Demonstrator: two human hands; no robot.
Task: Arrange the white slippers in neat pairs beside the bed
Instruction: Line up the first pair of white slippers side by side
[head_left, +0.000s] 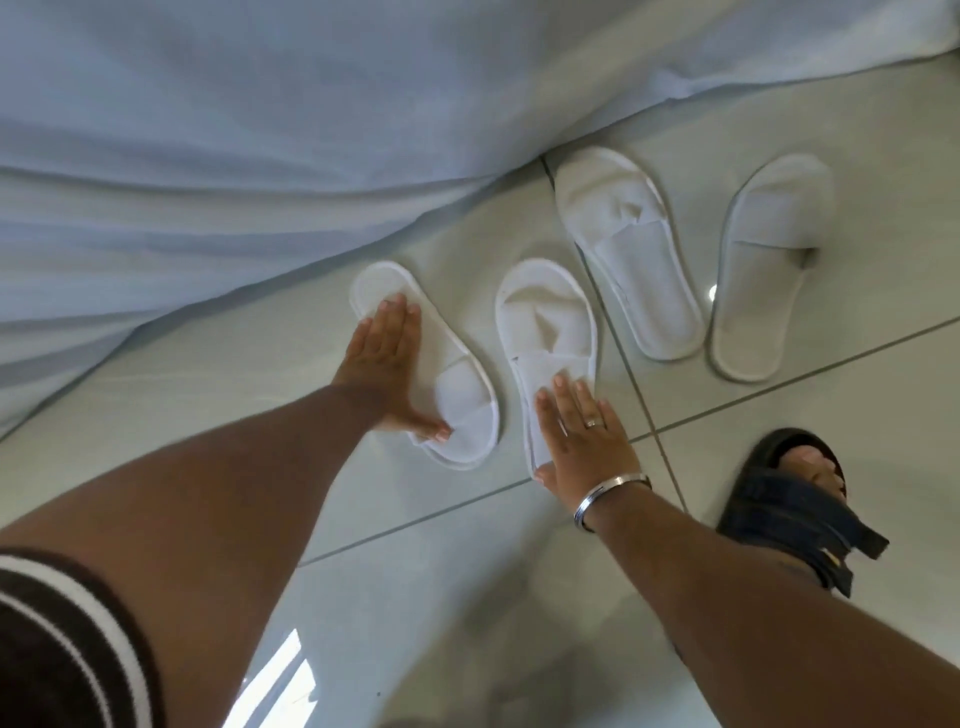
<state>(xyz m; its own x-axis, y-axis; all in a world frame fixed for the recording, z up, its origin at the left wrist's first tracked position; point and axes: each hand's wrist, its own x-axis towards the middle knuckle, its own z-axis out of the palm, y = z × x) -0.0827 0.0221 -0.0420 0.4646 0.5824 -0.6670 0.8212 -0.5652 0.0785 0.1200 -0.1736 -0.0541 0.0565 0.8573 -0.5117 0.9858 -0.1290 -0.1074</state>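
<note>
The fingers of the right hand lie flat and together, palm down, pressed on the heel end of a white fabric slipper with a crumpled toe band; nothing is gripped, the hand only rests on it. A silver ring sits on one finger and a silver bangle circles the wrist. The left hand is likewise spread flat, fingers extended along the side of a second white slipper lying slanted on the floor, with the thumb stretched out across its band near the open end. Its hold is a flat press, not a closed grasp.

Nearest the camera, a dark sleeve with white stripes covers the left upper arm at the lower left corner. At the right, a foot in a black strapped sandal stands on the pale glossy tiled floor, which is crossed by dark grout lines.

The two touched slippers lie side by side, close but apart, just beside the hanging edge of the bed. Further right and beyond them is another pair: a third white slipper with a folded band and a fourth white open-toe slipper, near each other and angled differently.

Farthest, the pale blue-white bed sheet fills the upper left, draping to the floor.
</note>
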